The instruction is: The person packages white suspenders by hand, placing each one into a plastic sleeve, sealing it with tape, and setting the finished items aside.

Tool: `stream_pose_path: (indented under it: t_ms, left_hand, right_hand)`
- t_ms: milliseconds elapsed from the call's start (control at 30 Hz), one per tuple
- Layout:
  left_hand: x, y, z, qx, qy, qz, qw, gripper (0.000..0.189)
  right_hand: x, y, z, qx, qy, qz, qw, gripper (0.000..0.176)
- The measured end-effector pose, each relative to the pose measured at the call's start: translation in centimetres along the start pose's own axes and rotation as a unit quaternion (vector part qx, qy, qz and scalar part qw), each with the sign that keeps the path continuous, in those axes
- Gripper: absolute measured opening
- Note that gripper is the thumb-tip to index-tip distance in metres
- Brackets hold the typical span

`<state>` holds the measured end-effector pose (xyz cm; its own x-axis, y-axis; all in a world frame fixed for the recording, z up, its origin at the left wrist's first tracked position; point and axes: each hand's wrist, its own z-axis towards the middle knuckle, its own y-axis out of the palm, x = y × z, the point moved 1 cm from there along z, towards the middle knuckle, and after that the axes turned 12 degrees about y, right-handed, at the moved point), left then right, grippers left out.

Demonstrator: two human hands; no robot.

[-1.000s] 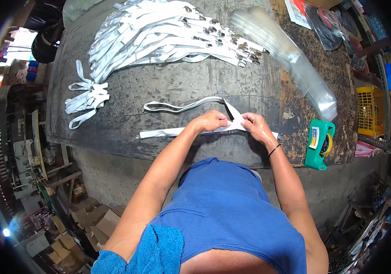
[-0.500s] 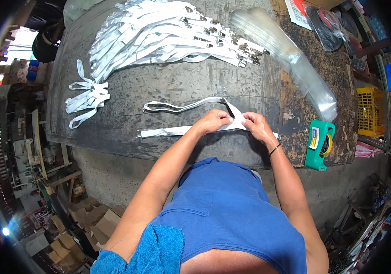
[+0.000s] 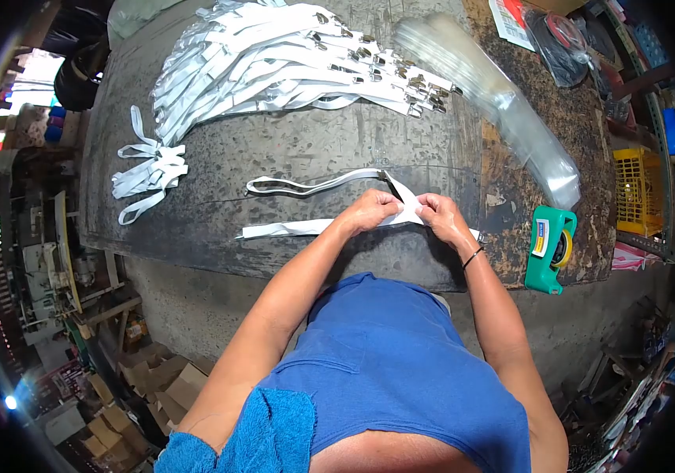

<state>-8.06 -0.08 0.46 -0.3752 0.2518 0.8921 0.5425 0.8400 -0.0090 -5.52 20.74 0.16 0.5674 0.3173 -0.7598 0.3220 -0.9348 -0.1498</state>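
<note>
White elastic straps (image 3: 290,229) lie near the table's front edge, with one strap looping back behind my hands. My left hand (image 3: 371,211) pinches the straps where they cross. Close beside it on the right, my right hand (image 3: 441,217) grips the same crossing part, and a dark band circles that wrist. A strip of white strap ends just past my right hand. Farther back lies a large pile of white straps (image 3: 251,67) with metal clips (image 3: 424,87) at its right end. A smaller bundle of white loops (image 3: 150,173) lies at the left.
A green tape dispenser (image 3: 544,252) stands at the table's right front. Clear plastic sleeves (image 3: 522,130) stretch across the right side. Bagged items (image 3: 558,47) lie at the back right. A yellow crate (image 3: 638,193) is beyond the table (image 3: 219,236). Cardboard boxes (image 3: 184,390) sit below left.
</note>
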Motion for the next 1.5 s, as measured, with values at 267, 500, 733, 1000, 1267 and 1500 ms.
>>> stream_pose_path:
  t_ms: [267, 500, 733, 1000, 1267, 1500]
  left_hand:
    - [-1.2, 1.0, 1.0, 0.026, 0.012, 0.034, 0.999, 0.024]
    - [-0.1, 1.8, -0.6, 0.120, 0.154, 0.209, 0.958, 0.029]
    - [-3.8, -3.4, -10.5, 0.247, 0.275, 0.455, 0.810, 0.055]
    - [-10.0, -9.0, -17.4, 0.097, 0.147, 0.605, 0.777, 0.069]
    - [-12.0, -11.7, -19.4, 0.105, 0.166, 0.615, 0.764, 0.069]
    - [-11.3, -13.8, -22.0, 0.140, 0.078, 0.601, 0.783, 0.071]
  right_hand:
    - [0.6, 0.6, 0.0, 0.067, -0.081, -0.175, 0.979, 0.035]
    - [0.4, 2.3, -1.3, 0.185, -0.079, -0.284, 0.937, 0.035]
    - [1.0, 3.3, -0.9, 0.266, -0.097, -0.319, 0.904, 0.048]
    - [-0.8, 3.4, -0.8, 0.266, -0.009, -0.365, 0.892, 0.046]
    - [-1.1, 4.2, -0.8, 0.318, 0.011, -0.390, 0.864, 0.047]
    - [-0.9, 3.9, -0.3, 0.312, 0.057, -0.392, 0.864, 0.049]
